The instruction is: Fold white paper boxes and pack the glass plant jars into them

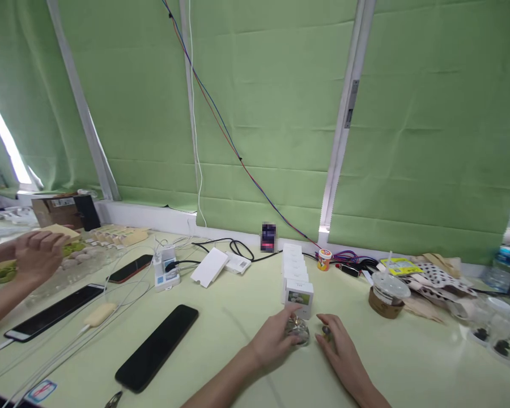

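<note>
Fingers of the left hand (272, 338) clamp a clear container (300, 334), likely steadying it; right hand (342, 352) pinches a small dark piece (326, 329).

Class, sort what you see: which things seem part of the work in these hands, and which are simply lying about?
Probably part of the work:
clear rounded object, in the left hand
small dark piece, in the right hand
row of white boxes, just beyond

Probably just lying about:
large black phone
power strip
lidded drink cup
small tub
</note>
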Action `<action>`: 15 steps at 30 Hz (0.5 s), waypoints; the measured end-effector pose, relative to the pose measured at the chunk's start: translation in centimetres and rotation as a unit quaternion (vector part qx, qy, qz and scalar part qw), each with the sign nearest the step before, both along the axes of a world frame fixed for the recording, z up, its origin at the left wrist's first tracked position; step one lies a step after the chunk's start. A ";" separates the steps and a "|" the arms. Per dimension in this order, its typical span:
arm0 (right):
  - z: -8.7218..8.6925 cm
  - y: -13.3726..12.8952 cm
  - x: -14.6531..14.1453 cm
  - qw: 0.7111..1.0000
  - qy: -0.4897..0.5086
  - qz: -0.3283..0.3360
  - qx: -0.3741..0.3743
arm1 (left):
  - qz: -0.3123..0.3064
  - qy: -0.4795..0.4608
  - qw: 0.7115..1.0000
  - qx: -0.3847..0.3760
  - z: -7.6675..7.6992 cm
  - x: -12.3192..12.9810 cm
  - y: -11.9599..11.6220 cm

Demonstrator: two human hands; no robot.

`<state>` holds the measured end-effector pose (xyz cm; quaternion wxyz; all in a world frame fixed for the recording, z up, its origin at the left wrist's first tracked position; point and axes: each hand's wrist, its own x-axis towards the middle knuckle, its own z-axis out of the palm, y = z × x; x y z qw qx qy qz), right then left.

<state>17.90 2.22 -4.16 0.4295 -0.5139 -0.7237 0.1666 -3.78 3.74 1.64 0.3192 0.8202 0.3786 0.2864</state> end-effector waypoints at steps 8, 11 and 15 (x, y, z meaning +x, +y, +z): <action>-0.4 0.3 0.6 1.000 0.014 0.009 -0.014 | 0.003 -0.057 0.998 -0.001 -0.2 0.4 -0.2; 0.0 0.2 0.7 0.999 0.016 0.004 -0.031 | 0.028 -0.141 0.987 -0.074 -0.9 0.8 0.0; 0.3 0.1 0.8 0.998 0.012 0.013 -0.052 | 0.026 -0.242 0.955 -0.170 -1.8 1.2 0.4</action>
